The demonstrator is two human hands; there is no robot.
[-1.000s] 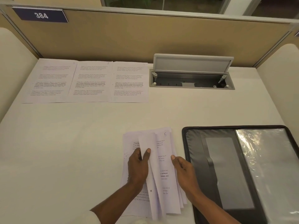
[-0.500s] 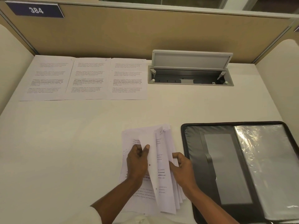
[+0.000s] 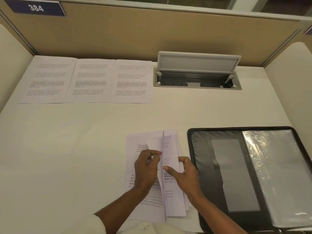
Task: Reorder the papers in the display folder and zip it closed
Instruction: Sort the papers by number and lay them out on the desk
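Leafing through a stack of papers near the front edge of the tabletop, a person hunts for the next page in sequence. The left hand pinches a lifted sheet between thumb and fingertips, standing it almost on edge so that the page beneath shows. The right hand curls its fingers round the stack's right edge while the thumb lies straight across the page marked 5, seemingly to stop the loose leaves sliding.

Three sheets lie side by side, edges touching, at the back left corner, apparently the pages already put in order. The display folder lies open at the front right corner, just beside the stack, its zip undone, ready for refilling.

A cable hatch stands open at the back edge, below a partition plate reading 384. Any numbers on the far sheets are too faint to read. Glare on the clear sleeves hides whether any holds paper, the folder's near corner runs out of frame, and how many leaves sit under the hands cannot be told.
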